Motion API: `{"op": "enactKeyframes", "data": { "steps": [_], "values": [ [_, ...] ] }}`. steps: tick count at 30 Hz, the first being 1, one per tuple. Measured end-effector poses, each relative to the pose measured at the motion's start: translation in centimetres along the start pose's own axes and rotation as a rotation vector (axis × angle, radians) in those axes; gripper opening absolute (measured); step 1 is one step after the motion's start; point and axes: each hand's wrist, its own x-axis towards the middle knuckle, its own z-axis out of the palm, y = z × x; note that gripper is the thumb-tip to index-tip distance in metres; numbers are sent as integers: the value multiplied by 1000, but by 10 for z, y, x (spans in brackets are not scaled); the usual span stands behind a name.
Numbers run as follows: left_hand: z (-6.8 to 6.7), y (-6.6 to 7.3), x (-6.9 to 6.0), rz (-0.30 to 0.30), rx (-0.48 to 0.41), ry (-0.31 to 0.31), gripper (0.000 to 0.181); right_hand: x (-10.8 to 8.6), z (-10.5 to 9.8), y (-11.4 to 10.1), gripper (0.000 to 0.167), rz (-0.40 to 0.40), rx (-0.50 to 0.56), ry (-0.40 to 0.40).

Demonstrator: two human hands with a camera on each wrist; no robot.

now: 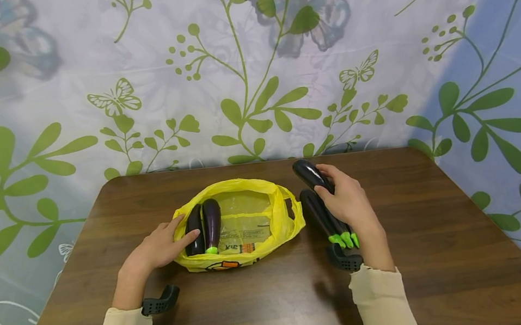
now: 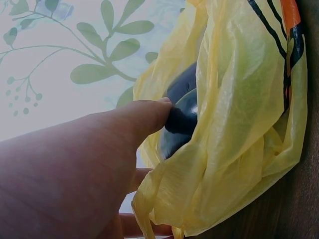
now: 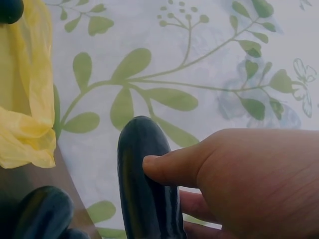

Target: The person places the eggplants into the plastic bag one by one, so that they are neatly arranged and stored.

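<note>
The yellow plastic bag (image 1: 293,223) lies with its mouth open, two dark eggplants (image 1: 212,222) side by side at its left inside. At the bag's left rim, my left hand (image 1: 153,249) grips the bag wall; its thumb touches an eggplant (image 2: 184,113), while the fingers are partly hidden by the plastic (image 2: 232,164). My right hand (image 1: 352,202) holds another dark eggplant (image 1: 308,171) between thumb and fingers, right of the bag and above more eggplants (image 1: 315,207) with green stem ends. The right wrist view shows the held eggplant (image 3: 142,179) with its rounded end up.
A brown wooden table (image 1: 261,316) carries everything. Behind it hangs a pale cloth (image 1: 212,97) with green leaves and butterflies. Black wrist mounts (image 1: 160,302) are strapped at both sleeve cuffs.
</note>
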Motion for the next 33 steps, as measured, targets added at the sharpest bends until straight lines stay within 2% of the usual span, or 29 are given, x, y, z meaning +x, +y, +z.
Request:
{"op": "enactKeyframes", "data": {
  "steps": [10, 33],
  "values": [
    [0, 1, -1, -5, 0, 0, 93, -1, 9, -9, 55, 3, 13, -22],
    [-3, 2, -2, -8, 5, -6, 92, 1, 30, -25, 55, -62, -9, -47]
  ]
}}
